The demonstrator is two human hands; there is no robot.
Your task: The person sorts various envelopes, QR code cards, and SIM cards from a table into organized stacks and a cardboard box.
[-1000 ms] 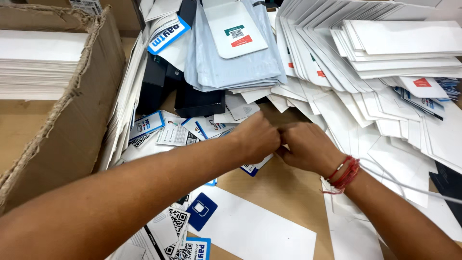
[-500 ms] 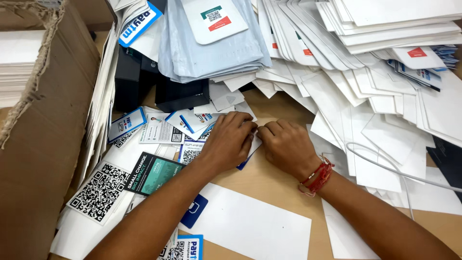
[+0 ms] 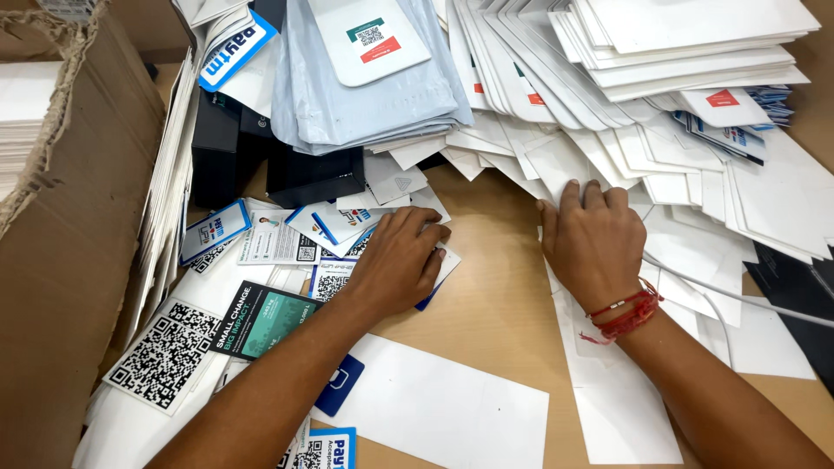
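My left hand (image 3: 395, 265) lies palm down on a spread of printed cards and stickers (image 3: 300, 243) at the centre left, its fingers curled over a white card. My right hand (image 3: 593, 241), with a red thread band at the wrist, rests flat with fingers apart on the lower edge of a big heap of white envelopes (image 3: 660, 130). Neither hand has anything lifted.
A brown cardboard box (image 3: 61, 260) holding white sheets stands at the left. Grey plastic mailer bags (image 3: 365, 87) lie on black boxes (image 3: 304, 174) at the top centre. A white cable (image 3: 738, 295) runs across the envelopes at right. Long white envelopes (image 3: 434, 408) lie near me.
My hands were together at the centre, pinching something small. They have since parted: the left dropped onto the cards, the right moved right onto the envelope heap.
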